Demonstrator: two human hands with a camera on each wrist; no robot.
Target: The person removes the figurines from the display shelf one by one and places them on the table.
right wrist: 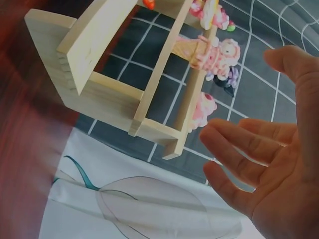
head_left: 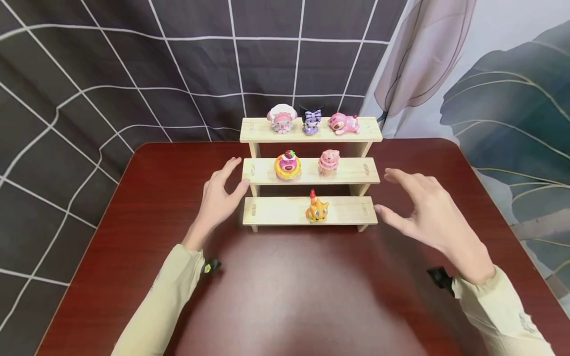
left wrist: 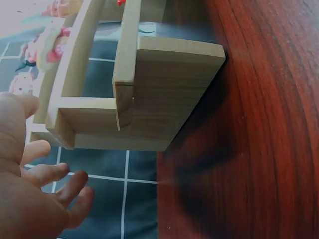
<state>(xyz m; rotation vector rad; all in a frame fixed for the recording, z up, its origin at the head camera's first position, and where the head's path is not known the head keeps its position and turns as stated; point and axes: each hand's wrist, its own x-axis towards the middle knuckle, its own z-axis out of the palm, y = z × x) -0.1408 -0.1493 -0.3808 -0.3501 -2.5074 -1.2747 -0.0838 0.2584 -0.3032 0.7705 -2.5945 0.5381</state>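
A three-step wooden display stand [head_left: 276, 210] stands on the table between both hands. My left hand [head_left: 218, 195] is beside its left end, fingers spread and holding nothing. At the opposite end my right hand [head_left: 429, 212] hovers with fingers apart, also holding nothing. The top step carries a white-and-pink figurine [head_left: 282, 118], a dark purple figurine [head_left: 311, 120] and a pink lying figurine [head_left: 344, 123]. On the middle step sit a yellow-ringed figurine with a berry top [head_left: 287, 165] and a pink figurine on a cone [head_left: 329, 162]. An orange cat-like figurine [head_left: 317, 210] occupies the bottom step.
The dark red wooden table [head_left: 285, 287] spreads around the stand. Behind and to the left hangs a dark cloth with a white grid [head_left: 200, 64]. A pale patterned curtain [head_left: 427, 54] hangs at the back right. Dark wrist devices [head_left: 441, 278] stick out from the sleeves.
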